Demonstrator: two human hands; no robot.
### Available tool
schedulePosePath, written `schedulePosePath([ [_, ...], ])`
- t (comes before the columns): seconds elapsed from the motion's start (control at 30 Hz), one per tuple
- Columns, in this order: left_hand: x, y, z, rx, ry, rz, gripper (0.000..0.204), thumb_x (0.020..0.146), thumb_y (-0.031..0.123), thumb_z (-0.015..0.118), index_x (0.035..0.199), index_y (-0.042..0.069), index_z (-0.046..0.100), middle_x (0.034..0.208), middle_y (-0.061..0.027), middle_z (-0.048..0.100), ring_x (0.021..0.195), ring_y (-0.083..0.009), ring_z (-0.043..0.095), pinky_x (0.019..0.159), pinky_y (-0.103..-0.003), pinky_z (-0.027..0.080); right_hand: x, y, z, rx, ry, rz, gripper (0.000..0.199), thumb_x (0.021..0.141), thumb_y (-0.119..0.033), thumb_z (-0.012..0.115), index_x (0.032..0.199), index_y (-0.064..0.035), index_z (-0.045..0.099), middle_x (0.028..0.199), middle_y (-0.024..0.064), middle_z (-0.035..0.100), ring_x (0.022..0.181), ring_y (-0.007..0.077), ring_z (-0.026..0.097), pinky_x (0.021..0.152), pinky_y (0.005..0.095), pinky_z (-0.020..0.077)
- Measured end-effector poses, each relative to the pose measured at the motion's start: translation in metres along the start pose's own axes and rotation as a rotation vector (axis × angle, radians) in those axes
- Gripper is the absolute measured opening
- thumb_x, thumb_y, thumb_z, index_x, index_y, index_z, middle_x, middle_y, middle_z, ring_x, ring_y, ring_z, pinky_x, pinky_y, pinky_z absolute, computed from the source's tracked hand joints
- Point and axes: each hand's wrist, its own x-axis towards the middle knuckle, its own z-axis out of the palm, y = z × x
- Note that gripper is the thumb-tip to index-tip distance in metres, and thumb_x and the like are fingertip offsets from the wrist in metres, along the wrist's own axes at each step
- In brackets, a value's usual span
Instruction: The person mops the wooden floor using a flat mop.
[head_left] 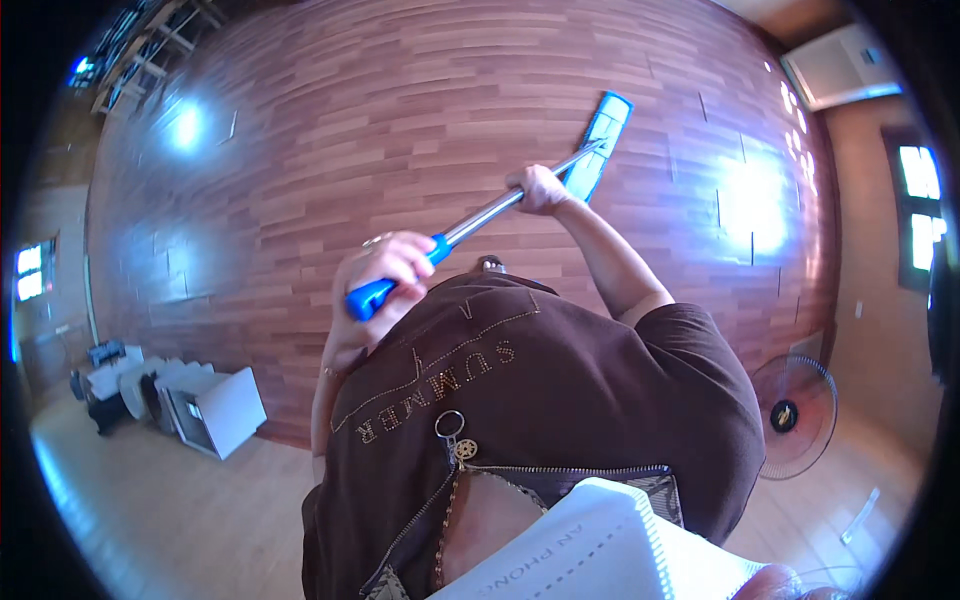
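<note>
From the head view I see my left hand (385, 265) wrapped tight around the blue grip at the top of the mop handle (480, 215). My right hand (540, 188) is clenched on the same metal handle, farther down toward the mop head (600, 140). The mop head lies flat on the wooden floor (400, 100), beyond the right hand. A fan (795, 415) stands far right of the handle.

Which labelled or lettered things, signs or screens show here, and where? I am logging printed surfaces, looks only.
Brown top: worn by the person, centre; gold studded lettering across the chest.
White mask: bottom centre, under the chin; dark printed lettering on its edge.
White boxy units: lower left by the wall; no label can be made out.
No signs or screens are visible.
</note>
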Motion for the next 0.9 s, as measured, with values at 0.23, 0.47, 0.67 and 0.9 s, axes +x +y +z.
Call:
schedulePosePath([
  [0.23,0.018,0.084,-0.212,-0.165,-0.283,-0.196,0.012,0.079,0.003,0.069,0.078,0.005,0.057,0.092,-0.0093,0.064,0.110,-0.0301,0.056,0.094,-0.042,0.042,0.054,-0.169,-0.030,-0.047,0.211,0.320,0.009,0.066,-0.021,0.064,0.070,-0.0130,0.062,0.071,0.0137,0.062,0.069,0.0374,0.061,0.061,0.0449,0.0507],
  [0.47,0.127,0.179,-0.408,-0.370,-0.467,-0.323,0.010,0.080,0.002,0.067,0.084,0.005,0.057,0.100,-0.0093,0.063,0.116,-0.0303,0.052,0.101,-0.044,0.037,0.149,-0.327,-0.123,0.050,0.510,0.396,0.013,0.061,-0.012,0.065,0.062,-0.0068,0.053,0.064,0.0160,0.056,0.065,0.0402,0.056,0.057,0.0467,0.0449],
  [0.67,0.232,0.209,-0.421,-0.367,-0.620,-0.314,0.012,0.079,-0.001,0.067,0.084,0.005,0.059,0.099,-0.0097,0.064,0.117,-0.0296,0.052,0.101,-0.044,0.038,0.161,-0.348,-0.199,0.103,0.614,0.516,0.017,0.058,-0.009,0.063,0.060,-0.0038,0.048,0.063,0.0184,0.054,0.066,0.0409,0.055,0.057,0.0467,0.0422],
  [0.9,0.232,0.090,-0.202,-0.317,-0.605,-0.252,0.014,0.075,-0.001,0.071,0.077,0.004,0.058,0.092,-0.0093,0.065,0.105,-0.0257,0.058,0.099,-0.043,0.041,0.055,-0.127,-0.121,0.105,0.704,0.420,0.012,0.061,-0.012,0.063,0.061,-0.0055,0.053,0.062,0.0154,0.057,0.065,0.0384,0.057,0.060,0.0452,0.0445],
])
